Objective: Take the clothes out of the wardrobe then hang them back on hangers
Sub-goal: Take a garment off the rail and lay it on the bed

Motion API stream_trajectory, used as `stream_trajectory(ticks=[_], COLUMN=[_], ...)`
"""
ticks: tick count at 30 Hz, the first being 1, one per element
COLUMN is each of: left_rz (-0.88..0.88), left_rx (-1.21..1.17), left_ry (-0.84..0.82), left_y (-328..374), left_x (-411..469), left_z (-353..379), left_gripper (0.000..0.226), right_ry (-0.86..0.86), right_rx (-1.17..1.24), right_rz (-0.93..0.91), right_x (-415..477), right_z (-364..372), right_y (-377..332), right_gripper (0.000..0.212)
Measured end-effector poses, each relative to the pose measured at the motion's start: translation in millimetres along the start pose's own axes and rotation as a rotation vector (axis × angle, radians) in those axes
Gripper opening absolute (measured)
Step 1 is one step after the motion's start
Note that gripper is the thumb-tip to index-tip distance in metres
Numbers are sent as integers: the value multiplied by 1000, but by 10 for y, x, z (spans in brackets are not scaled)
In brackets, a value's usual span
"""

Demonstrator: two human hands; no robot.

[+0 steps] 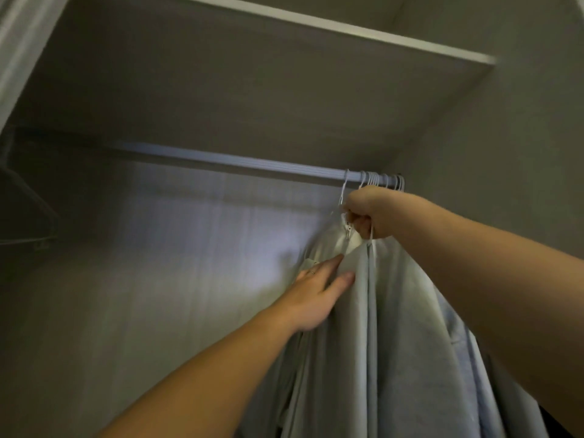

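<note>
Several garments (395,343) on wardrobe rail (221,160)

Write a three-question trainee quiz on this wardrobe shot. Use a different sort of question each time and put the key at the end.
1. True or false: the right hand grips the grey garment at its top, just under the rail.
2. Multiple choice: where on the rail do the white hangers cluster? A) at its left end B) in the middle C) at its right end
3. Fill in the missing word: the left hand touches the grey garment with its fingers ____ (straight or curled).

Key: 1 true; 2 C; 3 straight.
</note>
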State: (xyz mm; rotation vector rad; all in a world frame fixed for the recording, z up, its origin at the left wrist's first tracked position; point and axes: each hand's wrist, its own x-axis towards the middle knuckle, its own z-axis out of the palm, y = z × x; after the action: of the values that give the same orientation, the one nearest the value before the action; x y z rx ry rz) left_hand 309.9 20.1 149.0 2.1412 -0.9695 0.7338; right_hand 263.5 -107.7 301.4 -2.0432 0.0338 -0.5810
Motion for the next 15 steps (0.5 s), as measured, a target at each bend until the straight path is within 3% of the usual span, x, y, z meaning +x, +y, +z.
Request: stream_trajectory(ticks=[5,15], left_rz=[-14,-26], left_rx=[-26,-119], left_ry=[-14,2], left_y=[-83,-146], left_x=[-44,-5], left_z=[-13,-43], left_gripper=[68,68], right_ry=[37,73], right_rx=[434,568], right_rz=[-30,-224], right_x=[151,-73], right_z=[54,305], right_y=[49,-6], right_gripper=[28,32])
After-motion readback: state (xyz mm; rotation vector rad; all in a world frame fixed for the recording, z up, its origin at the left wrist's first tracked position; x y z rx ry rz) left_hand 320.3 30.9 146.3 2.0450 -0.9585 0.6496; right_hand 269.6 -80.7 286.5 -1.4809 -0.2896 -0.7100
